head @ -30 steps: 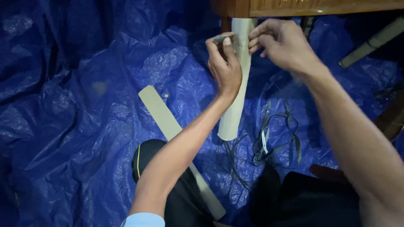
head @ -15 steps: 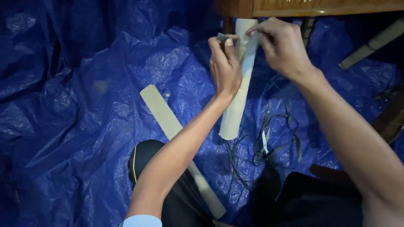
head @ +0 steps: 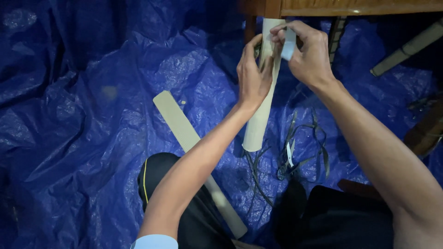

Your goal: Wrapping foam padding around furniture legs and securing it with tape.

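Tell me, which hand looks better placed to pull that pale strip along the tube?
Probably the right hand: it already pinches the pale strip, while the left hand grips the cardboard tube.

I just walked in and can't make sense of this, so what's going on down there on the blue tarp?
A person sits on a blue tarp, working on a pale upright tube below a wooden table edge. The left hand grips the tube near its top, while the right hand pinches a small pale strip against it. A flat pale slat and a tangle of dark strips lie nearby.
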